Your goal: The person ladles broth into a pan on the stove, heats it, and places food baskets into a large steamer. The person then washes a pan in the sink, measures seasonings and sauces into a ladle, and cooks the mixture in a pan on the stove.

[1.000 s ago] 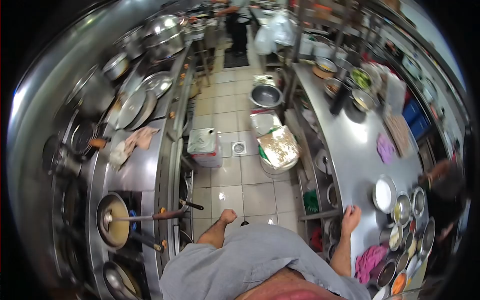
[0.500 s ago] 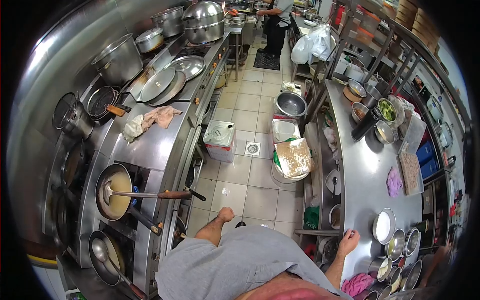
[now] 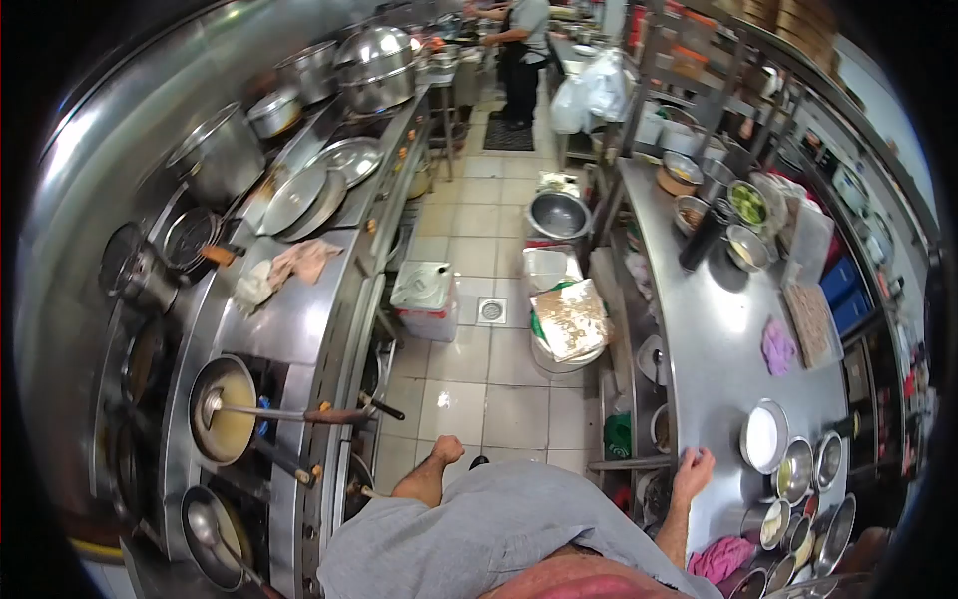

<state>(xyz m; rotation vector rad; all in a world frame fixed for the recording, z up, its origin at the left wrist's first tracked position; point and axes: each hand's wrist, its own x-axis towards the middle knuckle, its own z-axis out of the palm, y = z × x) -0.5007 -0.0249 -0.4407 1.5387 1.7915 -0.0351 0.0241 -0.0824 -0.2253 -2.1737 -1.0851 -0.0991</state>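
My left hand (image 3: 448,449) hangs over the tiled floor beside the stove, its fingers curled closed, with no object visible in it. Over the left edge of the right steel counter (image 3: 709,399) is my right hand (image 3: 696,467), fingers partly spread and holding nothing. To the left, a wok (image 3: 238,424) of pale yellowish liquid has a long-handled ladle (image 3: 289,413) lying across it. A second pan (image 3: 203,559) with a ladle in it sits below. Metal bowls, one with white contents (image 3: 764,436), stand right of my right hand.
A square tin (image 3: 423,288) stands on the floor by the stove. Containers topped with cardboard (image 3: 572,319) and a metal basin (image 3: 559,216) line the right side of the aisle. A person (image 3: 523,60) in a dark apron stands at the far end.
The whole view has shifted slightly, with most far items now further left. My right hand's fingers look more spread and slightly raised at the counter edge. My left hand stays closed.
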